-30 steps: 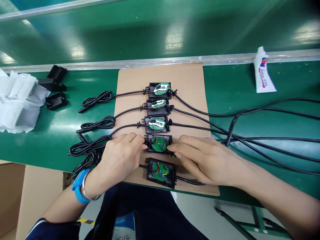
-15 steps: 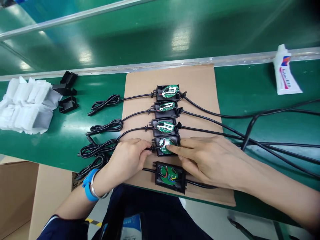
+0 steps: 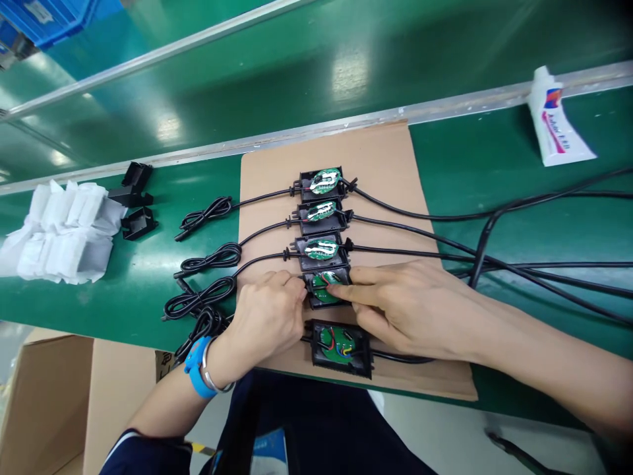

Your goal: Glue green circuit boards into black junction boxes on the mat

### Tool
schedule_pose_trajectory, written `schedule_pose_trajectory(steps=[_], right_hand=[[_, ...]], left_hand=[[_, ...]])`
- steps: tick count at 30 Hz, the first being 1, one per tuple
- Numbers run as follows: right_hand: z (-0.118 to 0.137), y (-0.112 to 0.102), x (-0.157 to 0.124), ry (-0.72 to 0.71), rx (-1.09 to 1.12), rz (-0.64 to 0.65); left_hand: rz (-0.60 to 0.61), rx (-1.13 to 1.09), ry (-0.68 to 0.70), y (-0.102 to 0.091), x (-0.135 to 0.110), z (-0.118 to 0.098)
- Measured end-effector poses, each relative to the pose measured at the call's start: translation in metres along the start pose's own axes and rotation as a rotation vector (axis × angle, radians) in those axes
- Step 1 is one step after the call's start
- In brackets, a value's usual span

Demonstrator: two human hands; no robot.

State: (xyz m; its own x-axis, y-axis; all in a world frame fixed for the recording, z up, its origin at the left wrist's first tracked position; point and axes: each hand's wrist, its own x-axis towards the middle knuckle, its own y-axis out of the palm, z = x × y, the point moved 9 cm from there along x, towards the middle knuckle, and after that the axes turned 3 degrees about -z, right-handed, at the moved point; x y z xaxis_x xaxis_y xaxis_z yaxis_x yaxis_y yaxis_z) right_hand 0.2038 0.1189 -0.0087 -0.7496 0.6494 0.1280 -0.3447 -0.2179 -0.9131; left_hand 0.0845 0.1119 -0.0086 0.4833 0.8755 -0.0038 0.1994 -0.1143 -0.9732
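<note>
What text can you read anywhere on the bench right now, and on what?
No text reads clearly.
White tube: red lettering along its side, too blurred to read.
Blue-and-white card at the lap: print too small to read.
Circuit boards: no legible markings.

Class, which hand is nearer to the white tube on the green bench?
Right. The right hand sits down-left of the white tube; the left hand lies farther left.

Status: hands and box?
Left hand at left end of fourth black plastic box holding round green board. Right hand touching that board. Similar black box close below.
</note>
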Motion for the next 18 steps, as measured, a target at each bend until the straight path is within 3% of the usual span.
schedule_pose_trajectory(steps=[9, 18], right_hand=[[-0.002, -0.002, 0.002, 0.033, 0.019, -0.039], [-0.003, -0.001, 0.003, 0.053, 0.035, -0.046]], left_hand=[[-0.116, 0.147, 0.085, -0.007, -0.003, -0.012], [-0.021, 0.357, 0.150, -0.010, 0.003, -0.020]])
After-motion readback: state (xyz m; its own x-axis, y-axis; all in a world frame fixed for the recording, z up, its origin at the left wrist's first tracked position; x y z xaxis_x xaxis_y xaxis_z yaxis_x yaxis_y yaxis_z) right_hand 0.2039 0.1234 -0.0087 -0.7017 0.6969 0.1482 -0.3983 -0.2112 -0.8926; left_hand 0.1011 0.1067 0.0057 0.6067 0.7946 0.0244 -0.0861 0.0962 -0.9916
